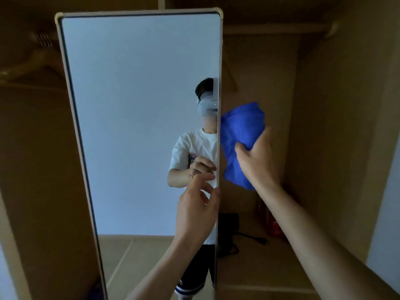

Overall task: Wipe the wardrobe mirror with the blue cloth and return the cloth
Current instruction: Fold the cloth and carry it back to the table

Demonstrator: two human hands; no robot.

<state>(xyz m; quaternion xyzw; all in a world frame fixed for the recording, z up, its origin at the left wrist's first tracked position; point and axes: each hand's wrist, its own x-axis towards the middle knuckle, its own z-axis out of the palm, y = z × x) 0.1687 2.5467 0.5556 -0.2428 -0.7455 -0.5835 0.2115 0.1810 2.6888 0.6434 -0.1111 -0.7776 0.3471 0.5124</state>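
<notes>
The right hand (257,161) grips the bunched blue cloth (240,131) just past the right edge of the mirror (134,105); the left hand (197,204), fingers curled, pinches that edge lower down, wardrobe (324,105) behind

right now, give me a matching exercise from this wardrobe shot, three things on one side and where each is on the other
Things:
1. crumpled blue cloth
2. tall beige-framed mirror
3. black cable

Places:
A. lying on the wardrobe floor
B. gripped by the right hand
C. held at its right edge by the left hand

Pairs: 1-B, 2-C, 3-A
</notes>
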